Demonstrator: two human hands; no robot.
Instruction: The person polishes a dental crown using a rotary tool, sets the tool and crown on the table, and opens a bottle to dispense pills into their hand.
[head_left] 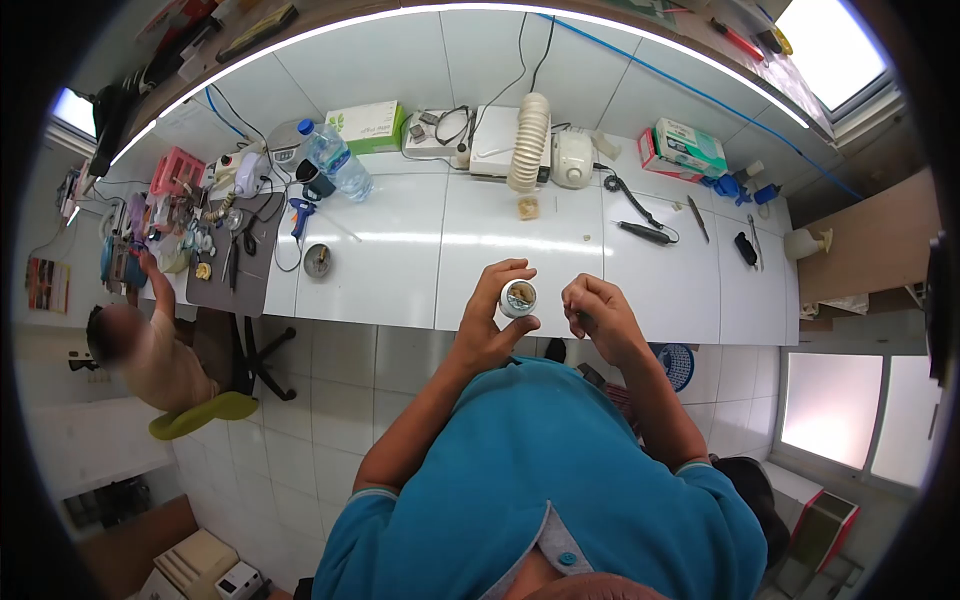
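My left hand (490,322) is curled around a small round jar (505,304) at the front edge of the white table, thumb on the near side and fingers on the far side. The jar's top is open towards me, and small tan and bluish pieces lie inside; their kind is too small to make out. Just to the right, apart from the jar, my right hand (600,312) is closed with its fingertips pressed together. Whatever it may hold is hidden by the fingers. A small tan block (528,208) lies on the table beyond the jar.
A handpiece with a coiled cord (645,233) rests to the right. A ribbed hose (529,140) hangs over a white box at the back. Leftward are a water bottle (340,165), a blue glue gun (301,217) and a round metal dish (317,261). Another person (170,350) sits far left.
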